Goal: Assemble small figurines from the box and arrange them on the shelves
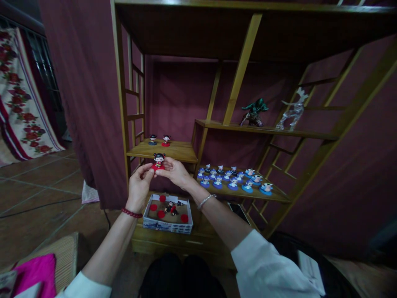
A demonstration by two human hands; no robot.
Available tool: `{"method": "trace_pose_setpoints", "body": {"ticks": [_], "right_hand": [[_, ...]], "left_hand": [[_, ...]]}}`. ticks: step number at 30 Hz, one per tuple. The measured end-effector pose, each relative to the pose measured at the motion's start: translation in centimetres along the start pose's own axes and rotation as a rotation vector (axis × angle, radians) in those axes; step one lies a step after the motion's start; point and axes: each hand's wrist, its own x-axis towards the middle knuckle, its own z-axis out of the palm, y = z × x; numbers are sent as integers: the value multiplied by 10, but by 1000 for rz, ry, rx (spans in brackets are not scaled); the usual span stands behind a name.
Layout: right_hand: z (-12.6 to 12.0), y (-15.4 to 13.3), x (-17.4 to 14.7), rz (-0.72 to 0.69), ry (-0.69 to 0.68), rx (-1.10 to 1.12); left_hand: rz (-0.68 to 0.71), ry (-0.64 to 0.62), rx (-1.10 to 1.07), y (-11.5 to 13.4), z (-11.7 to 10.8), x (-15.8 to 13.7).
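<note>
Between both hands is a small doll figurine (159, 159) with black hair buns and a red round base. My left hand (141, 182) pinches the base from the left. From the right, my right hand (173, 171) grips the same base, thumb in front. Just behind, a wooden shelf (182, 152) bears two similar figurines, one on a dark base (152, 140) and one on a red base (166, 140). Below my hands sits a shallow cardboard box (167, 227) holding several red discs (161, 214) and loose dark figurine pieces (171, 208).
Rows of blue and purple figurines (232, 183) stand on a lower right shelf. Above them are a green and brown statuette (254, 111) and a clear deer figure (293, 109). Wooden posts (243, 68) divide the unit. A dark curtain (80, 103) hangs left; a pink cloth (35, 273) lies lower left.
</note>
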Motion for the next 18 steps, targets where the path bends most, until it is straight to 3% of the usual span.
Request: {"method": "trace_pose_setpoints", "body": {"ticks": [10, 18], "right_hand": [[3, -10, 22, -23, 0, 41], [1, -11, 41, -16, 61, -48]], "left_hand": [[106, -6, 68, 12, 1, 11], [208, -68, 269, 9, -5, 18]]}}
